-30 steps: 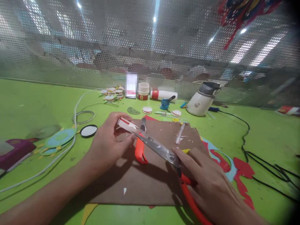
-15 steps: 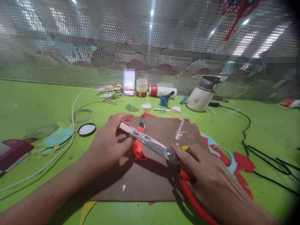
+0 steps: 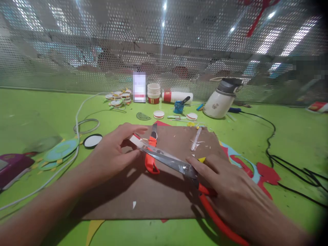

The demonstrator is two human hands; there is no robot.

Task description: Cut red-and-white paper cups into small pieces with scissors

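My right hand [image 3: 220, 181] grips the red handles of a pair of scissors [image 3: 176, 164], the blades pointing up and left. At their tip is a small white-and-red paper piece [image 3: 137, 139], pinched in my left hand [image 3: 120, 145]; the fingertips behind it are partly hidden. The blades overlap the end of the piece. Beneath the blades an orange utility knife [image 3: 150, 159] lies on a brown board [image 3: 112, 205]. Some yellow [image 3: 201, 159] shows beside my right fingers. A clear plastic strip [image 3: 196, 138] and small white scraps lie on the board.
Paper cups [image 3: 153, 97], a blue jar [image 3: 178, 107] and a white bottle [image 3: 217, 104] stand at the back of the green table. On the left are a white cable [image 3: 77, 130] and blue paper discs [image 3: 63, 150]; on the right, red cutouts [image 3: 268, 172] and a black cord [image 3: 269, 143].
The view has shifted slightly. Both hands keep almost the same pose, and the scissor blades still meet the paper piece; the handles look spread a little differently.
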